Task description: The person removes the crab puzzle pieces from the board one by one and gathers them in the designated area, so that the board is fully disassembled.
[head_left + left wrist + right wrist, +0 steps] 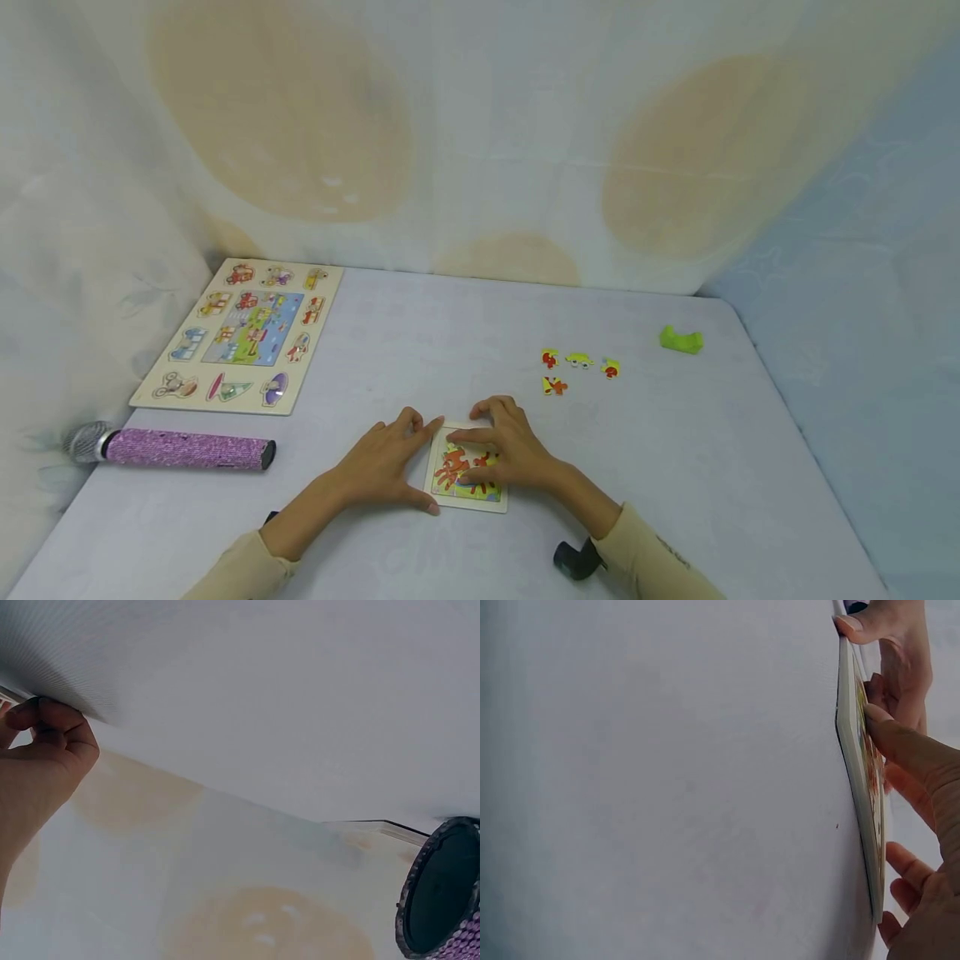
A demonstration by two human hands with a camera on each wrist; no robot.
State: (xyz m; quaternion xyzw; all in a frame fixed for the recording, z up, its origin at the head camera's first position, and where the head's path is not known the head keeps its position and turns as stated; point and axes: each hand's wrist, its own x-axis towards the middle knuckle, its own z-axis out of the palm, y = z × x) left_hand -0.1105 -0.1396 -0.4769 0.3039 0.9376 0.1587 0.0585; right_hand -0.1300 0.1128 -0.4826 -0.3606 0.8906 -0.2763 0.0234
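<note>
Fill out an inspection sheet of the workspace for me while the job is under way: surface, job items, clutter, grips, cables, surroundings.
Surface: pale tabletop, looks flat.
Job items: small puzzle board lies near the person, face partly hidden; four loose pieces lie beyond it, to the right.
Clutter: large puzzle board and purple microphone at left; green object at far right, unidentifiable; black object beside the right sleeve, partly hidden.
Grips: left grip holds the small puzzle board's left edge; right grip has thumb and forefinger apart over its face.
Cables: nothing seen.
Surroundings: curtain with tan patches behind; bluish curtain at right.
</note>
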